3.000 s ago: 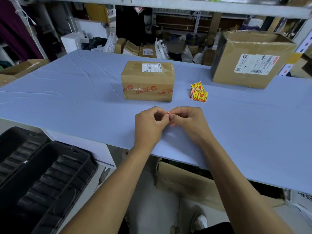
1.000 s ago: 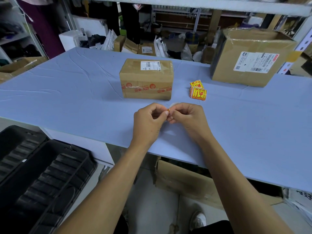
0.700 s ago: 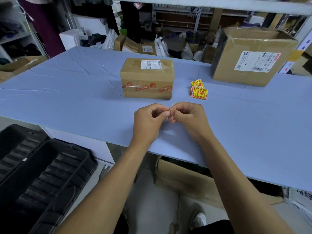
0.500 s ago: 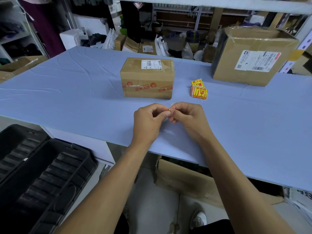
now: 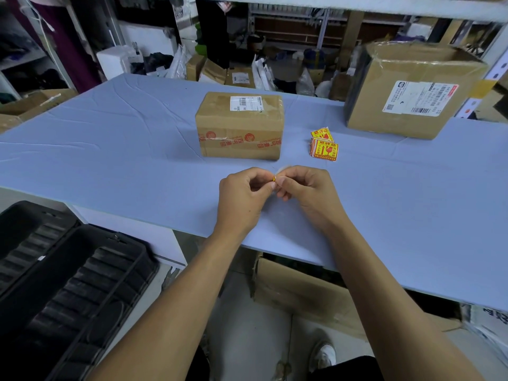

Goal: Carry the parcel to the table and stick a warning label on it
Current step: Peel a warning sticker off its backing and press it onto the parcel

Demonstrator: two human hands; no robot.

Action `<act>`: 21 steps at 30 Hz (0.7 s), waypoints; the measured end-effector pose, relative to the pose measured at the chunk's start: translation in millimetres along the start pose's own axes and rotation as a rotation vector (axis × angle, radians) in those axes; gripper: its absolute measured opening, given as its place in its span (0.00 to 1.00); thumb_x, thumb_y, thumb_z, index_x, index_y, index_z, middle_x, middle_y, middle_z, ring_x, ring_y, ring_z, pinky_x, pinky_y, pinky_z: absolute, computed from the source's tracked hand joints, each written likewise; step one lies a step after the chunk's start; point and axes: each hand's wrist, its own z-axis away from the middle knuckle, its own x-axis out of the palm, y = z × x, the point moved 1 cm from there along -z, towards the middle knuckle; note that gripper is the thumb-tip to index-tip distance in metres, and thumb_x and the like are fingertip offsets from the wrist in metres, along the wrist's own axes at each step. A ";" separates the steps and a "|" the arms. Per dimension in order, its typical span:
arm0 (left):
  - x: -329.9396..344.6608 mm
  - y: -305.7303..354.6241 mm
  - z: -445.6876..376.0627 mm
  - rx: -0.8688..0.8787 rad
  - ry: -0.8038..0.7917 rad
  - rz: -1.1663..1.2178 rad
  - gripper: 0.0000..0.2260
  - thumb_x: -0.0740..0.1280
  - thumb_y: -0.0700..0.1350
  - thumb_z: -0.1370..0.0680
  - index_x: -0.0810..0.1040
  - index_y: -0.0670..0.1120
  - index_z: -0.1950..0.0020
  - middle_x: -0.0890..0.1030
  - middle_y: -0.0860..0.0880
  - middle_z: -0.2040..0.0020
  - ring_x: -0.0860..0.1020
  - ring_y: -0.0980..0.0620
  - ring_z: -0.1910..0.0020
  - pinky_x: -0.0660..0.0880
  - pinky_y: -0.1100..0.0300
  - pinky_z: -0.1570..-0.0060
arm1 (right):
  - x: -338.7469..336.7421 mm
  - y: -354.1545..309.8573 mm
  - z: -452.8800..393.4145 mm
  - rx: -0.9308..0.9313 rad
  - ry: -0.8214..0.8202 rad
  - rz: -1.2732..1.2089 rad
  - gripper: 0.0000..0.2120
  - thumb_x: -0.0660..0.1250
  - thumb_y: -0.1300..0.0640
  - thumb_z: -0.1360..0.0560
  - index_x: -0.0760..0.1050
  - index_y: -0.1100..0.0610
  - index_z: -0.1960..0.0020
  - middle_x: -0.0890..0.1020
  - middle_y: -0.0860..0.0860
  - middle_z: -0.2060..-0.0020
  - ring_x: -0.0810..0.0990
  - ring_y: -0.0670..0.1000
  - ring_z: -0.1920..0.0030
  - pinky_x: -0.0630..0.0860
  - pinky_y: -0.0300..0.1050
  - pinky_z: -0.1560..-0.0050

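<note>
A small brown parcel [image 5: 239, 125] with red printed tape and a white shipping slip stands on the pale blue table [image 5: 110, 149]. To its right lies a small stack of yellow and red warning labels [image 5: 323, 146]. My left hand [image 5: 243, 196] and my right hand [image 5: 308, 192] meet just in front of the parcel, over the table. Between their fingertips they pinch one warning label [image 5: 274, 178], of which only a small yellow and red corner shows. A bit of whitish backing shows above my right fingers.
A larger cardboard box [image 5: 412, 89] with a white slip stands at the back right of the table. A black plastic crate [image 5: 63, 287] sits low on the left. More cardboard [image 5: 299, 295] lies under the table, and cluttered shelves fill the background.
Both hands have stayed together in front of the parcel, with only small finger movements on the pinched label. Parcel and label stack have not moved.
</note>
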 end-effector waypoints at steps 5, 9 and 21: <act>0.1 -2.2 -0.4 -0.006 0.003 0.025 0.03 0.72 0.39 0.25 0.85 0.45 0.57 0.85 0.52 0.62 0.83 0.56 0.60 0.80 0.61 0.55 | 0.2 0.5 0.0 -0.012 0.003 0.045 0.09 0.64 0.68 0.23 0.81 0.64 0.59 0.81 0.55 0.66 0.77 0.47 0.66 0.75 0.37 0.63; 0.0 -2.5 -1.0 -0.013 0.005 0.050 0.04 0.72 0.41 0.24 0.86 0.45 0.57 0.86 0.52 0.63 0.84 0.54 0.60 0.80 0.59 0.55 | 0.5 1.2 -1.0 -0.011 0.016 0.067 0.09 0.64 0.68 0.24 0.80 0.63 0.60 0.81 0.56 0.67 0.77 0.49 0.65 0.75 0.39 0.62; -2.2 0.9 4.3 -0.173 0.121 0.114 0.04 0.69 0.38 0.25 0.83 0.42 0.59 0.85 0.43 0.64 0.83 0.51 0.68 0.78 0.60 0.65 | -1.4 -7.4 19.8 0.076 0.320 0.361 0.08 0.65 0.62 0.26 0.80 0.54 0.61 0.82 0.45 0.69 0.82 0.44 0.65 0.77 0.40 0.59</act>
